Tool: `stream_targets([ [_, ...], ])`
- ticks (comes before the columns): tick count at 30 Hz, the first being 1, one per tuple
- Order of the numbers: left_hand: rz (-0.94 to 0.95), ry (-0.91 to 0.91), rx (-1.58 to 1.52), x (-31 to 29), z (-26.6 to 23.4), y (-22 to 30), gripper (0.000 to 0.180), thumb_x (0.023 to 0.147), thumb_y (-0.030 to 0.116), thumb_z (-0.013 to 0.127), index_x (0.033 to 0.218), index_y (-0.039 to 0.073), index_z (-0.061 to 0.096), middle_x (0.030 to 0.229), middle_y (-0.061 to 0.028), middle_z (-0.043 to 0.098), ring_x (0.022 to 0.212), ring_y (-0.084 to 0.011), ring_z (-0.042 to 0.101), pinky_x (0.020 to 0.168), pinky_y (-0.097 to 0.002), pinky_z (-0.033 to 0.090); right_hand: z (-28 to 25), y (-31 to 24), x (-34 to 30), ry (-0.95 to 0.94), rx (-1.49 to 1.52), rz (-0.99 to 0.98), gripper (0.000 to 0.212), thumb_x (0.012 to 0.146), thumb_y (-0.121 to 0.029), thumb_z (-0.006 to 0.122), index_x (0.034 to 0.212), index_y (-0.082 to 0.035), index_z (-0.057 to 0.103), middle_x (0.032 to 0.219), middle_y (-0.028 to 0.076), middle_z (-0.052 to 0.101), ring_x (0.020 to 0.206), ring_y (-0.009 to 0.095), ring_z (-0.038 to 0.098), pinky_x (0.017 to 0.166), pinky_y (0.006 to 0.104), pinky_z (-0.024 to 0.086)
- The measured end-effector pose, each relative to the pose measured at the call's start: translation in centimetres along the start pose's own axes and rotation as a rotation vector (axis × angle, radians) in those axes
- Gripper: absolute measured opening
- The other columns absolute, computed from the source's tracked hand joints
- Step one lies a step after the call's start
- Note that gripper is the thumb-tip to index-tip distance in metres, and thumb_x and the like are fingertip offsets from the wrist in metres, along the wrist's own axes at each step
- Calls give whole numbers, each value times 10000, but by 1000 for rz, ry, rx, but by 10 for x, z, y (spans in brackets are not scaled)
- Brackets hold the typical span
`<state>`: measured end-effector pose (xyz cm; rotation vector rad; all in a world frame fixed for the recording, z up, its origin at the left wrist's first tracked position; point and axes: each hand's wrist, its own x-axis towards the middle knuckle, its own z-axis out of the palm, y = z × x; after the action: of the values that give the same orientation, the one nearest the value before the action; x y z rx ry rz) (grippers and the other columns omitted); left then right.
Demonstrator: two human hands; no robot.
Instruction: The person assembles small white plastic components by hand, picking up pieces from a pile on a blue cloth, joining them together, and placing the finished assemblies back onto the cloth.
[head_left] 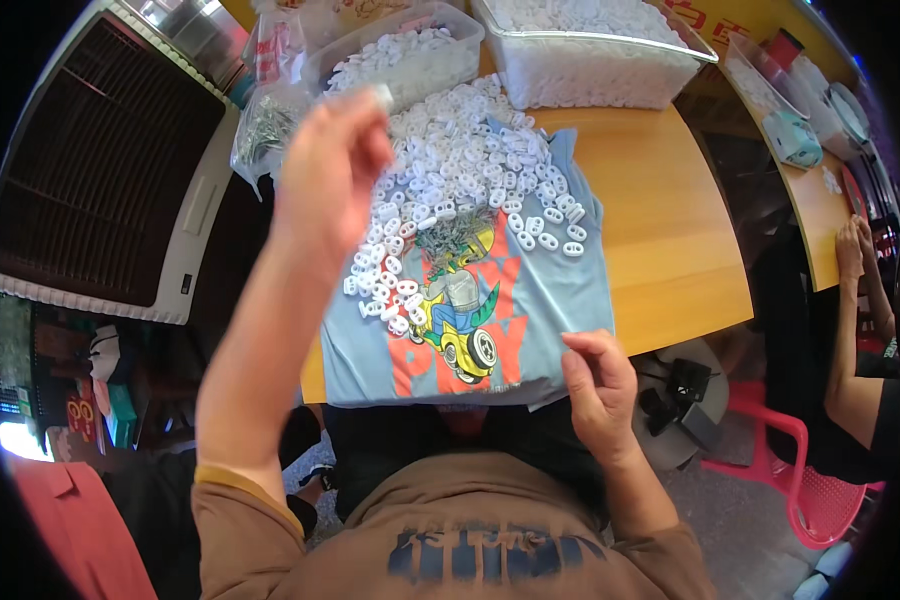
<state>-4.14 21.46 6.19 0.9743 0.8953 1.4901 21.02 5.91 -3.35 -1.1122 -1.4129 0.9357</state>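
Observation:
My left hand (332,170) is raised over the far left of the table, blurred by motion, its fingers pinching a small white plastic piece (382,97) in front of a clear bin. Near the table's front edge, my right hand (604,392) hovers with thumb and forefinger almost meeting; whatever they hold, if anything, is too small to make out. Between the hands a blue-grey printed shirt (560,330) covers the tabletop. Heaped on it are many white oval two-hole cord locks (470,140). A small pile of thin grey metal pieces, seemingly springs (452,234), lies beside them.
Behind the heap stand a clear bin (320,72) of white pieces and a larger full tub (600,85). A plastic bag (260,135) of grey pieces hangs at the left. Another person's hands (852,245) rest at a side table, near a pink chair (805,470).

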Motion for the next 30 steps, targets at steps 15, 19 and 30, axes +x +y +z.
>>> stream_targets([
  [15,-35,-411,866,3,14,-52,161,827,72,577,966,-6,597,864,-33,593,704,-110,536,643,-213,436,5,25,11,-19,-180,-400,234,675,75,637,876,-30,579,645,61,548,500,193,503,452,290,381],
  [19,254,-563,1119,-6,15,-65,128,806,26,569,924,-5,608,809,-55,575,687,-130,535,622,-231,426,5,34,5,-23,-159,-427,270,651,72,636,892,-37,581,638,46,537,489,180,493,437,287,367],
  [30,485,-780,1301,-8,41,-87,152,770,11,596,921,13,614,826,-100,556,699,-235,556,623,-290,455,9,43,1,49,-192,-545,316,624,43,630,925,-44,591,688,36,530,508,167,475,446,272,370],
])
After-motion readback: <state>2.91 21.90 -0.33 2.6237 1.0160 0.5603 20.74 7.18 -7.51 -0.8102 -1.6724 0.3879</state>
